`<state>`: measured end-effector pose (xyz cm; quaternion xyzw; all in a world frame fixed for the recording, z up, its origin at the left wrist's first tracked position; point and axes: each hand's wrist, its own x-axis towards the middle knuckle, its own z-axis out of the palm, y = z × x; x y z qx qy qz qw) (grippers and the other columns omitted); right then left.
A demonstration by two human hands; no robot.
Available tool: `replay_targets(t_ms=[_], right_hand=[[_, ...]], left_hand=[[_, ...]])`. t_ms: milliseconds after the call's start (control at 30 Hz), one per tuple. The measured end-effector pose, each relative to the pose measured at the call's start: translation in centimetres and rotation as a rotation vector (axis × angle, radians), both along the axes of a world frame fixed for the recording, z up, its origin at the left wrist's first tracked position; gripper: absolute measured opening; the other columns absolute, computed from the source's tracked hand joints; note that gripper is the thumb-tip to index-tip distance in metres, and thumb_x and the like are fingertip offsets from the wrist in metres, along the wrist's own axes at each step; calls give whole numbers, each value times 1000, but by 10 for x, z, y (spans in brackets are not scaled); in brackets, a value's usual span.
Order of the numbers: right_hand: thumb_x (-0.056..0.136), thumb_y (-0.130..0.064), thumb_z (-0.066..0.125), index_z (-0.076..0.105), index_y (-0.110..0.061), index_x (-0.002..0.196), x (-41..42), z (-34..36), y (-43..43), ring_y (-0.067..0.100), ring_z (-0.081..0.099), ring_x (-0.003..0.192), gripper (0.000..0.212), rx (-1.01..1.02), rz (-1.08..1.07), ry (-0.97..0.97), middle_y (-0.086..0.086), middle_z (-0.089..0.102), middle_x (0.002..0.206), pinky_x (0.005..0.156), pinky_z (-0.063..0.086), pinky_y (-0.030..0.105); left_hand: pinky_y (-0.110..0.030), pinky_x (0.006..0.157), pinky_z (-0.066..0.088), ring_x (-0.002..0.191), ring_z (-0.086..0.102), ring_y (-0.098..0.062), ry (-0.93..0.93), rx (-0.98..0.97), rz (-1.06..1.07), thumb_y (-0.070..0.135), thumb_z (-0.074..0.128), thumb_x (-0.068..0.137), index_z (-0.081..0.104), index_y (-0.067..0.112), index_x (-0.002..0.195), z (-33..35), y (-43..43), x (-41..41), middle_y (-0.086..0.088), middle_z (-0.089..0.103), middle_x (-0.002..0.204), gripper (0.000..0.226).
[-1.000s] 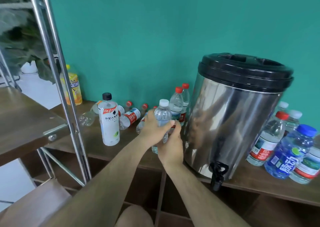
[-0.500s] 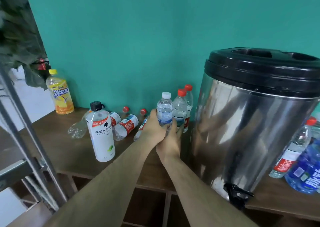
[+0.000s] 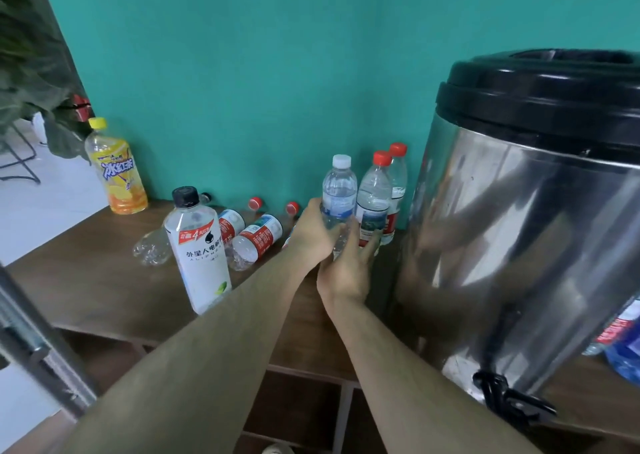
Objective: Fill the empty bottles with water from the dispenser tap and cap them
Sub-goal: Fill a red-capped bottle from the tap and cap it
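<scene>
Gripped the white-capped bottle (image 3: 339, 190) with the left hand (image 3: 313, 235), curled round the lower body from the left. Laid the right hand (image 3: 346, 268) against the bottle's base from the front, with fingers (image 3: 367, 245) nearly straight and not wrapped round anything; could not see the thumb.

Held the bottle upright, cap on, low over the wooden counter (image 3: 86, 280), just left of two red-capped bottles (image 3: 375, 197) standing against the steel dispenser (image 3: 536, 228). Could not tell whether touching the nearer one, nor read the water level.

Looked like setting a finished, capped bottle down among the upright ones. Called next for a steady release so as not to topple the neighbours, then for picking one of the lying bottles (image 3: 258, 238) farther left, uncapping it and bringing it under the tap (image 3: 502, 398), well apart at the dispenser's lower front.
</scene>
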<state>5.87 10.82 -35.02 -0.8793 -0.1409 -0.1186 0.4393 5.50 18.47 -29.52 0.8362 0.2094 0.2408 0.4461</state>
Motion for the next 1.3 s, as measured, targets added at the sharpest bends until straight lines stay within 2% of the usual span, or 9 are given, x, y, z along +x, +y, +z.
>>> replay_targets(t_ms=[133,333,433,533,800,933,1100,1200,1300], right_hand=[[96,-21,66,46,-23,153,-20,-13,-6,30,50,139,60,-95,69,-290,6,43,158,100,52,50],[99,-34,65,23,-27,165,-31,-15,0,23,31,154,79,-283,473,0,-1,29,170,121,36,48],[97,-29,71,30,-21,163,-34,-15,-4,23,36,151,78,-259,567,9,2,35,166,122,34,39],[94,-28,76,40,-19,158,-45,-11,-19,22,46,143,74,-233,568,-16,4,44,159,112,31,21],[88,-20,82,57,-16,137,-114,-1,-105,21,58,125,56,-62,485,65,4,52,143,102,44,22],[89,-21,81,56,-12,139,-162,-9,-170,19,55,130,58,104,509,16,2,52,143,108,48,34],[93,-32,77,50,-19,145,-195,-34,-262,3,47,133,60,73,605,-13,-11,42,151,106,42,12],[94,-52,67,44,-31,146,-192,-46,-316,-3,51,124,61,-131,677,-57,-18,46,145,97,49,15],[98,-70,42,42,-37,142,-172,-55,-354,3,63,98,55,-280,545,-26,-18,65,110,79,53,30]], left_hand=[[-36,105,45,129,56,-23,28,115,80,29,71,96,49,15,146,-11,10,-31,-6,59,140,57],[-45,115,40,131,53,-32,255,148,121,22,52,102,56,14,140,-31,8,-80,-12,57,140,39],[-43,118,37,135,49,-32,231,113,136,19,52,103,51,12,146,-38,3,-96,-13,49,147,44],[-36,103,43,121,54,-28,191,59,170,23,52,102,56,12,134,-40,-12,-115,-9,50,133,34],[-36,96,54,107,63,-16,45,-137,172,30,60,103,60,19,117,-50,-82,-175,-3,59,118,18],[-33,94,58,105,69,-9,-15,-418,218,38,72,96,50,20,127,-55,-119,-199,1,67,119,42],[-32,76,62,91,77,-10,-49,-715,212,70,80,61,46,25,131,-53,-174,-213,4,70,115,90],[-28,68,60,82,77,-9,-42,-775,220,54,87,66,53,25,118,-76,-214,-216,0,73,109,68],[-25,66,58,85,76,-15,25,-797,142,23,85,81,54,18,125,-115,-250,-229,-12,70,116,54]])
